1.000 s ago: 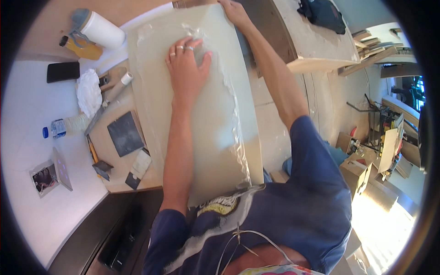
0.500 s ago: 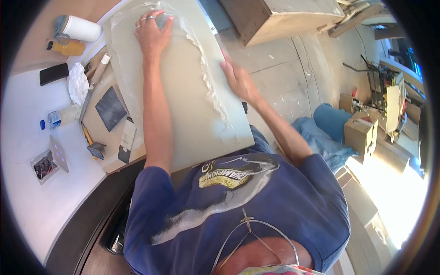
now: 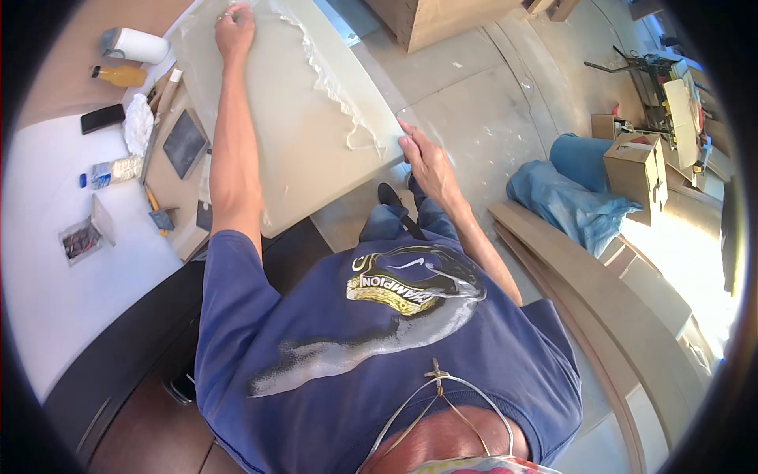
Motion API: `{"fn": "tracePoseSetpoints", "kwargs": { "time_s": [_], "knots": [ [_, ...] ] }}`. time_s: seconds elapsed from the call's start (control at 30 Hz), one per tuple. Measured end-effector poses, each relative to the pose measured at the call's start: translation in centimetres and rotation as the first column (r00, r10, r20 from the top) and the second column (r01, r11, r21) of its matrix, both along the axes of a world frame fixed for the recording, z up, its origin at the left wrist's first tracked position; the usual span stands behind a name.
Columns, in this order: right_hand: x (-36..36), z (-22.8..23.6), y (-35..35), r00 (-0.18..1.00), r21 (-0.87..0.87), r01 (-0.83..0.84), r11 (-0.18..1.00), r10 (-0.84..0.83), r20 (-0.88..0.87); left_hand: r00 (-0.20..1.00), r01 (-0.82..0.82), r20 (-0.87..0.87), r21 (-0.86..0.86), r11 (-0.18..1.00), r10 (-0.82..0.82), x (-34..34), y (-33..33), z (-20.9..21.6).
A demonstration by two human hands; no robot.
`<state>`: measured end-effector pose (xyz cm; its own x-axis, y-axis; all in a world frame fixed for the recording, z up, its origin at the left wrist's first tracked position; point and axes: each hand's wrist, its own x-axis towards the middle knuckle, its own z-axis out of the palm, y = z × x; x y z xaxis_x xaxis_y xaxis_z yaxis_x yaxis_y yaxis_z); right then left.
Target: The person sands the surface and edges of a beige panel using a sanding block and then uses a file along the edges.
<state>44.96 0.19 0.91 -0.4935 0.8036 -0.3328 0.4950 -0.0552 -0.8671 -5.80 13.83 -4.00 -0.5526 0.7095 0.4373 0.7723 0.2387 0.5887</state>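
A large pale beige panel (image 3: 316, 150) lies at an angle in front of me. Along its right side runs a ragged, whitish ridge (image 3: 322, 75), film or paste, I cannot tell which. My left arm reaches across the panel, and my left hand (image 3: 235, 33) is at its far end, fingers curled together; what they hold, if anything, does not show. At the panel's near right corner my right hand (image 3: 430, 166) grips the edge, thumb on top.
On the left bench sit a white roll (image 3: 136, 46), an orange bottle (image 3: 120, 76), a phone (image 3: 103, 119), a water bottle (image 3: 112, 172), crumpled paper (image 3: 138, 125) and a dark flat square (image 3: 185, 144). A wooden box (image 3: 450, 20) stands beyond; blue sheeting (image 3: 564, 201) and a carton (image 3: 636, 166) lie right.
The panel has turned, its near right corner swinging away from my body. My right hand has moved down to that corner. My left hand has slid farther up and left, its fingers now drawn together.
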Motion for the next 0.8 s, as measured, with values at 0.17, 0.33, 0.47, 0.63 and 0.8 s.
{"fn": "tracePoseSetpoints", "kwargs": {
  "time_s": [0.17, 0.33, 0.47, 0.63, 0.8],
  "knots": [
    [0.0, -1.9, 0.7, 0.982, 0.132, 0.057, 0.990, -0.032, -0.189, 0.999, 0.045, 0.010, 0.031, 0.999, -0.045, 5.8, -7.6, 2.1],
    [-2.0, -3.8, 2.6, 0.892, 0.162, 0.163, 0.973, -0.075, -0.447, 0.930, 0.210, 0.289, 0.095, 0.973, -0.229, 9.5, -17.2, 4.9],
    [-4.6, -3.4, 5.3, 0.962, 0.263, 0.147, 0.954, -0.075, -0.264, 0.995, 0.101, -0.017, -0.068, 0.993, -0.103, 10.0, -26.7, 6.6],
    [-7.6, -4.8, 8.8, 0.956, 0.287, 0.186, 0.940, -0.105, -0.273, 0.992, -0.060, -0.116, -0.183, 0.981, 0.039, 6.9, -37.8, 6.5],
    [-7.5, -5.0, 8.4, 0.958, 0.311, 0.154, 0.938, -0.066, -0.278, 0.986, -0.164, -0.058, -0.434, 0.886, 0.154, 8.6, -42.1, 5.5]
  ]
}}
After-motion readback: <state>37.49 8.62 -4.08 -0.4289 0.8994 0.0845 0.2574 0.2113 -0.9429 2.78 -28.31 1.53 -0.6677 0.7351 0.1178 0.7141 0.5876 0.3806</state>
